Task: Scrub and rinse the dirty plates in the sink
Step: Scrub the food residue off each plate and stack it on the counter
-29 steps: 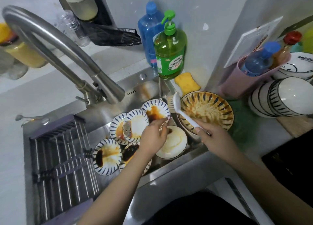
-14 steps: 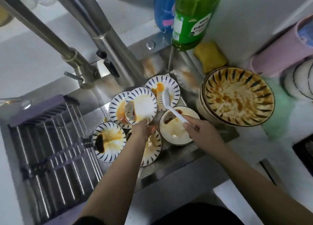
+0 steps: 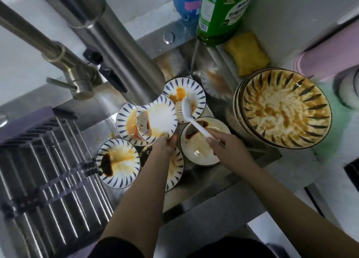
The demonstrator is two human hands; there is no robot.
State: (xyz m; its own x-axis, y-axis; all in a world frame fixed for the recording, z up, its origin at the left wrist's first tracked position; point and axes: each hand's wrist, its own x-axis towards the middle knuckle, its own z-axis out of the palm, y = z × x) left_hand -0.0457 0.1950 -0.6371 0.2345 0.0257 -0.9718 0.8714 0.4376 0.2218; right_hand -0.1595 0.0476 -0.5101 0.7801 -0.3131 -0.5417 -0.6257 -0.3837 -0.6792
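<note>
1. Nearest the sink's (image 3: 223, 182) front edge, the left hand (image 3: 165, 145) pinches a small blue-striped white plate (image 3: 157, 120) by its rim.
2. Beside it, the right hand (image 3: 223, 145) grips a white plastic dish brush (image 3: 189, 115).
3. Farther back, its bristles touch a sauce-stained striped plate (image 3: 184, 94).

Left hand (image 3: 165, 143) holds plate (image 3: 157, 120); right hand (image 3: 223, 147) grips brush (image 3: 187, 110).

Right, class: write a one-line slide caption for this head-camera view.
Left hand lifts a stained plate under the faucet while the right hand holds a white dish brush.
</note>
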